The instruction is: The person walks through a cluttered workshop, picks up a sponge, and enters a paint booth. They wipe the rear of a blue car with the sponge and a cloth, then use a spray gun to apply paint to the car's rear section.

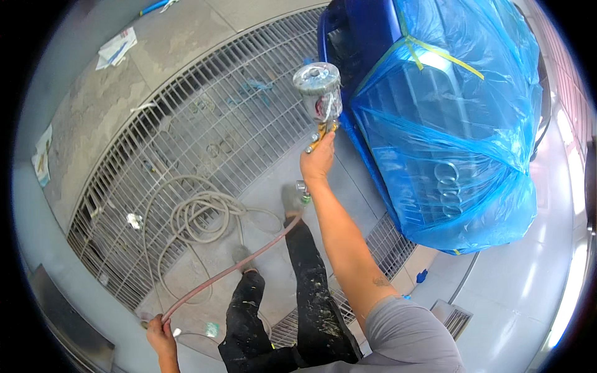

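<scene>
My right hand (318, 160) is wrapped round the handle of a spray gun (321, 132) with a gold-coloured body. A paint-spattered cup (318, 93) with a lid sits on top of the gun. Just right of the gun stands a blue car (367, 31), largely wrapped in blue plastic film (429, 137). From a fitting below my right hand, a reddish air hose (239, 263) runs down to the lower left. There my left hand (161, 336) is closed round the hose, well away from the gun.
A grey hose (199, 217) lies coiled on the metal floor grating (230, 93), left of my feet. Crumpled paper (117, 47) lies at the upper left. Yellow tape (457, 60) crosses the film. A wall (510, 298) stands at the lower right.
</scene>
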Motion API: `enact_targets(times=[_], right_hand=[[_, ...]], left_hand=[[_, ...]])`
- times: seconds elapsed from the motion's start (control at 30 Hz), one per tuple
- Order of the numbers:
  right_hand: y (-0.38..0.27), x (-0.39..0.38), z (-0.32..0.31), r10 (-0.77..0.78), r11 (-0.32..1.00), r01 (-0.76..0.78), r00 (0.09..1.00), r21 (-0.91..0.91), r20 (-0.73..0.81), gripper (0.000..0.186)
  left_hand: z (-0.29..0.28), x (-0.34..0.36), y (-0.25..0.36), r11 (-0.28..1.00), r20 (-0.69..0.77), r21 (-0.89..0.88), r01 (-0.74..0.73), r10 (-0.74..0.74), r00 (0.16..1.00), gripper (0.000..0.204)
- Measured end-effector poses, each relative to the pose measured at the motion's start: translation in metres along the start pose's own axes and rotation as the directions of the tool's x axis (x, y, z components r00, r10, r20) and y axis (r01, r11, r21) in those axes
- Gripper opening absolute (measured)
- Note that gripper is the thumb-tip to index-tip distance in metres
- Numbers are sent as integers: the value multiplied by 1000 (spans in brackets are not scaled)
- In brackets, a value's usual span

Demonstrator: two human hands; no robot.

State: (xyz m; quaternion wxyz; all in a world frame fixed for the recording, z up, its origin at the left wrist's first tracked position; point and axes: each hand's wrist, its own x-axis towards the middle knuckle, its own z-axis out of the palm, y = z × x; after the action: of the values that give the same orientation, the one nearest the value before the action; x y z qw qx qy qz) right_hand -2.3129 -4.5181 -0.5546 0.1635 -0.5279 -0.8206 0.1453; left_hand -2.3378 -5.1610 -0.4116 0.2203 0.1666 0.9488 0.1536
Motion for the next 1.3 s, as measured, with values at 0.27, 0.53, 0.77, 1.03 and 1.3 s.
enact_targets(times=[0.27, 0.53, 0.77, 1.03, 1.3], right_hand=[[-40, 114, 54, 48, 936, -69, 997, 346, 67, 69], [-77, 83, 20, 251, 948, -256, 967, 190, 52, 72], [-91, 149, 98, 209, 873, -219, 975, 436, 72, 61], [-107, 115, 116, 449, 763, -376, 893, 527, -13, 57], [-156, 93, 140, 676, 693, -469, 686, 548, -269, 48]], left_hand=[[-72, 116, 25, 992, -48, 118, -48, 54, 997, 23], [-161, 226, 127, 954, 47, 296, 41, -57, 997, 21], [-232, 336, 157, 907, 50, 369, -204, 200, 978, 24], [-258, 457, 163, 852, 104, 410, -326, 311, 945, 23], [-287, 645, 107, 701, 241, 372, -608, 560, 793, 26]])
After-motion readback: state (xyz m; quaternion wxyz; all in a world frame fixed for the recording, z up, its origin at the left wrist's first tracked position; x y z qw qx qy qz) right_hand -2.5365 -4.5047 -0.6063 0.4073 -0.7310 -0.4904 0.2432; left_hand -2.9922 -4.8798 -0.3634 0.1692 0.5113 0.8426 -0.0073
